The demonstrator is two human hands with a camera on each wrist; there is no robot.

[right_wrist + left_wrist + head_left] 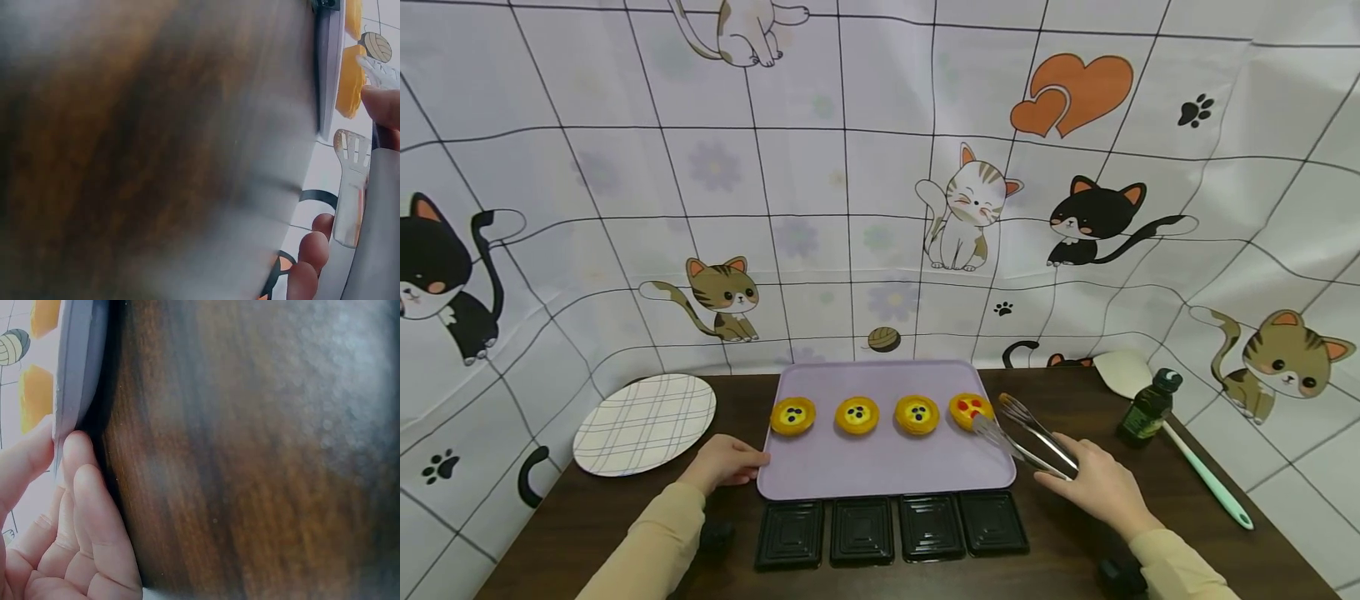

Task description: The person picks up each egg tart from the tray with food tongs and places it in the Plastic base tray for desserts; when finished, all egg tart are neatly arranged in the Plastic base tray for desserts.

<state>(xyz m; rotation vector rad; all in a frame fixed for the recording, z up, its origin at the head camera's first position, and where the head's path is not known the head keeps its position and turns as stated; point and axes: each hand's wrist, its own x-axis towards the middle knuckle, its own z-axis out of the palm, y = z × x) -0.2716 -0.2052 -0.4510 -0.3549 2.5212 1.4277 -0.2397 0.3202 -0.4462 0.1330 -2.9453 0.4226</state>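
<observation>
Tongs (1030, 456) reach, spread, over the tray's right edge (1007, 472).

Brown table (1075, 390) | tray (887, 467) | plate (643, 425) | four black dishes (862, 532) | bottle (1147, 410) | spatula (1208, 477)

Head cam looks fwd/down at your whole tray (887, 468); L/R wrist cams, v. close, each share one end w/ it.

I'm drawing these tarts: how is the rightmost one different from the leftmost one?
The rightmost tart has red bits on top, while the leftmost tart has dark dots. The tongs are at the rightmost tart, but away from the leftmost tart. Both are round and yellow.
</observation>
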